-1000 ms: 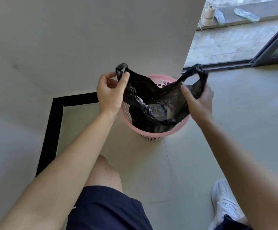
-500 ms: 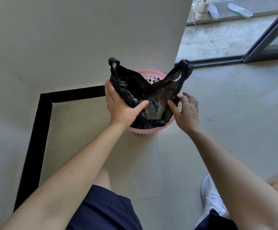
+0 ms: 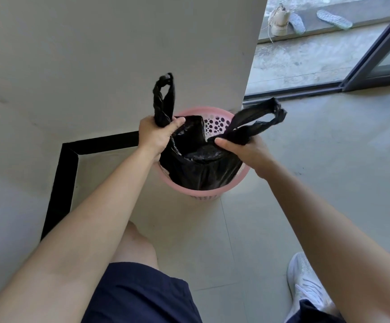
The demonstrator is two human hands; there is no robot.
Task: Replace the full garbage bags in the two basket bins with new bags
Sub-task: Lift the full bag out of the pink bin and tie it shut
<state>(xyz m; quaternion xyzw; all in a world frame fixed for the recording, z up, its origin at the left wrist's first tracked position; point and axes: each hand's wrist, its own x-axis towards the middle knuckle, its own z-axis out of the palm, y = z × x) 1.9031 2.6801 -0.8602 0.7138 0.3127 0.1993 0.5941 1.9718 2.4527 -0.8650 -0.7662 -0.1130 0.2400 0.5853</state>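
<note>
Left hand (image 3: 157, 136) is clenched round the base of one twisted handle loop (image 3: 163, 99) of the black garbage bag (image 3: 201, 169). The loop stands upright above the fist, close in front of the pale wall (image 3: 96, 66). Further left, a black strip (image 3: 58, 183) runs along the foot of the wall and turns a corner. The bag sits inside the pink basket bin (image 3: 201, 194), with the bin's perforated far side (image 3: 212, 125) bare behind it. The bin stands on the floor (image 3: 317, 159) just by the wall's outer corner. Right hand (image 3: 247, 152) grips the other handle loop (image 3: 259, 122), which stretches rightward past the rim. Beyond it, open floor runs up to the dark door track (image 3: 294, 93). Nearer the person, a white sneaker (image 3: 305, 287) is planted well apart from the bin.
</note>
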